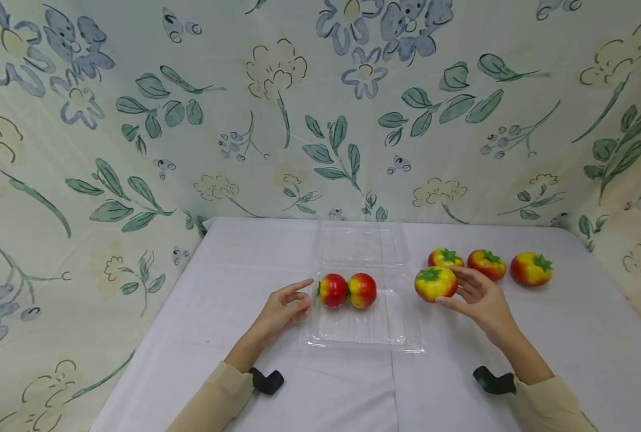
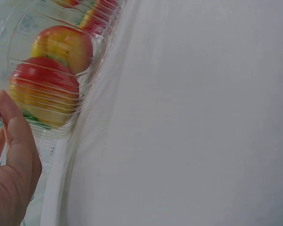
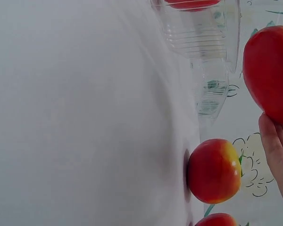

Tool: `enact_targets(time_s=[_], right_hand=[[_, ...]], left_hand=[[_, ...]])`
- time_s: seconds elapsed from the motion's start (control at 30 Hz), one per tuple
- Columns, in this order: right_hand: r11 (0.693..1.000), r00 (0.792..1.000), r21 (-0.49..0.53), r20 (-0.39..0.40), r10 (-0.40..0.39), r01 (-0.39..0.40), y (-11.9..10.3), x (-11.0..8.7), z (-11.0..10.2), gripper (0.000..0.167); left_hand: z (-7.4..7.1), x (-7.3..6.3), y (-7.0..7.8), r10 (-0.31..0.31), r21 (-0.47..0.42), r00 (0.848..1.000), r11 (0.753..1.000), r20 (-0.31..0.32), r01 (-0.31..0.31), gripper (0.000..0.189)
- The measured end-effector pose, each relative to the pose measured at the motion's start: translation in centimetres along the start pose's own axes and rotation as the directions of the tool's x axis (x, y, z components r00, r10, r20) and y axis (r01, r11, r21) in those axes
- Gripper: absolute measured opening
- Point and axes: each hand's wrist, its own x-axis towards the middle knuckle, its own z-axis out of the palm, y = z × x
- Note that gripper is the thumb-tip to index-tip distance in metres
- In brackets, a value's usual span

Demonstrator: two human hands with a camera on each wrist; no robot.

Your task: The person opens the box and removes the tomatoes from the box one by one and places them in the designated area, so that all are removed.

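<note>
A clear plastic clamshell container (image 1: 363,347) lies with its lid (image 1: 360,243) folded back. Two red-and-yellow fruits, one on the left (image 1: 333,291) and one beside it (image 1: 362,291), sit side by side in its far left part. My left hand (image 1: 283,309) is at the container's left rim, its index finger (image 2: 16,122) extended along the edge there. Right of the container, my right hand (image 1: 482,297) holds another red-and-yellow fruit (image 1: 436,284) with a green leafy top between thumb and fingers. In the right wrist view that fruit (image 3: 271,73) appears above the table.
Behind the right hand, a row of three similar fruits stands on the white cloth: a left one (image 1: 445,257), a middle one (image 1: 487,264) and a right one (image 1: 531,269). A floral curtain (image 1: 320,120) hangs behind the table. Dark straps (image 1: 267,381) circle the wrists.
</note>
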Motion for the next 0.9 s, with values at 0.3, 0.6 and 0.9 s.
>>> enact_targets(time_s=[0.3, 0.6, 0.9], right_hand=[[0.999, 0.999, 0.003, -0.011, 0.034, -0.034, -0.2, -0.3, -0.5, 0.07], [0.996, 0.996, 0.02, -0.014, 0.085, -0.085, 0.5, -0.4, -0.9, 0.072], [0.988, 0.988, 0.036, -0.01, 0.153, -0.152, 1.5, -0.4, -1.3, 0.075]], left_hand=[[-0.1, 0.0, 0.0, -0.004, 0.014, 1.0, 1.0, -0.004, 0.004, 0.052], [-0.2, 0.0, -0.2, -0.001, 0.022, 1.0, 1.0, -0.005, 0.001, 0.051], [-0.1, 0.0, -0.2, 0.007, 0.02, 1.0, 1.0, 0.004, -0.007, 0.051]])
